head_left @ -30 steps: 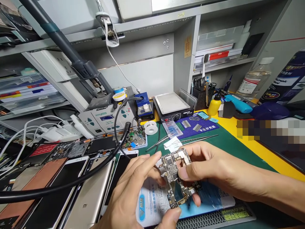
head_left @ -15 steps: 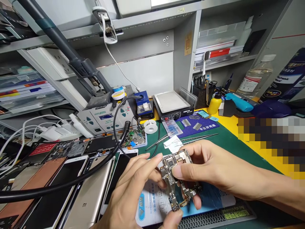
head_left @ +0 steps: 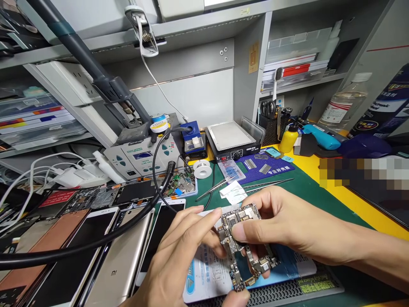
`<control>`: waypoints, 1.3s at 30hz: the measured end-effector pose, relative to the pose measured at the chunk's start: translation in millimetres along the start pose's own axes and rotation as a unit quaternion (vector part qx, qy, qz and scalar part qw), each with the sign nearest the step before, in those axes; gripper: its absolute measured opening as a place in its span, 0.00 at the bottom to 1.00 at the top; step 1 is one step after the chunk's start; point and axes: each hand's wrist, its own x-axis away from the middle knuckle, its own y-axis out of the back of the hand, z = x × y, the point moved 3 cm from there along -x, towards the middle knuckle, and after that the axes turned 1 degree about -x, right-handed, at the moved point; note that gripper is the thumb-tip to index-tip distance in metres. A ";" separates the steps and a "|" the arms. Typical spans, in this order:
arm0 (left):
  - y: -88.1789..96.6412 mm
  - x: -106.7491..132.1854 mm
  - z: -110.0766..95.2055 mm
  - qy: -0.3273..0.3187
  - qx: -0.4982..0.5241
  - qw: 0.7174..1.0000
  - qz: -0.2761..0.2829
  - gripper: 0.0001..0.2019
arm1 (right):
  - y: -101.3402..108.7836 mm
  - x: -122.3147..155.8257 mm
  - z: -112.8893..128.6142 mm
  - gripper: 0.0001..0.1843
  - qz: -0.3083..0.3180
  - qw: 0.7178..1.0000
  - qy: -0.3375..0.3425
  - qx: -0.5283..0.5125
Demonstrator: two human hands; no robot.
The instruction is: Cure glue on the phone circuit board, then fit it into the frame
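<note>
A phone motherboard (head_left: 234, 217), packed with chips and metal shields and with an opening in its lower half, is tilted toward me above the mat. My right hand (head_left: 284, 221) pinches it, thumb flat on the upper face and other fingers behind. On the opposite side, my left hand (head_left: 179, 256) curls around the board, its fingertips at the left edge and its thumb at the bottom end. Beneath both hands lies a blue-and-white printed sheet or packet (head_left: 207, 279), partly covered. Its lower edge meets a dark honeycomb-patterned strip (head_left: 275, 294).
Tweezers (head_left: 270, 184) and a white paper scrap (head_left: 233, 192) lie beyond the board on the green mat (head_left: 306, 192). Several phones (head_left: 111, 264) line the left, crossed by a thick black hose (head_left: 96, 247). A heating plate (head_left: 231, 138) and hot-air station (head_left: 143, 157) stand behind.
The motherboard has shifted slightly right and turned a little, showing more of its lower opening. Both hands keep contact with it. The view has moved slightly.
</note>
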 end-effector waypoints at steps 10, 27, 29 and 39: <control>-2.8 4.8 2.8 0.059 0.013 0.998 0.021 0.36 | 4.3 0.8 0.0 0.12 -0.009 1.000 0.000 0.009; 10.0 -3.8 -9.3 0.017 0.046 0.997 -0.061 0.16 | -9.7 26.4 9.3 0.11 -0.201 0.603 0.527 0.564; 11.6 -3.0 -11.3 0.009 0.041 0.997 -0.065 0.17 | -9.4 27.9 9.6 0.10 -0.208 0.571 0.528 0.593; 7.4 -6.6 -11.3 0.018 0.039 0.996 -0.083 0.15 | -8.9 24.3 5.8 0.12 -0.190 0.588 0.532 0.579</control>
